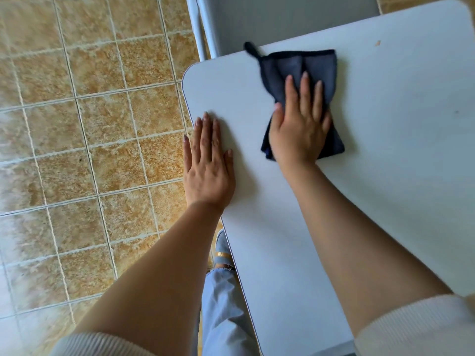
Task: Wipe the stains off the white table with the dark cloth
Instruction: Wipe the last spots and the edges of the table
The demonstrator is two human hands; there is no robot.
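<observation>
The white table (385,155) fills the right side of the view. A dark blue cloth (298,68) with a hanging loop lies bunched on it near the far left corner. My right hand (299,124) presses flat on the cloth, fingers spread over it. My left hand (208,163) lies flat and empty on the table's left edge, fingers together. A small orange-brown stain (377,42) sits toward the far right of the table, apart from the cloth. A tiny dark speck (456,112) marks the right part.
A grey folding chair (270,19) stands behind the table's far edge. Tan tiled floor (90,124) spreads to the left. My light trouser leg and a grey shoe (222,249) show below the table's left edge.
</observation>
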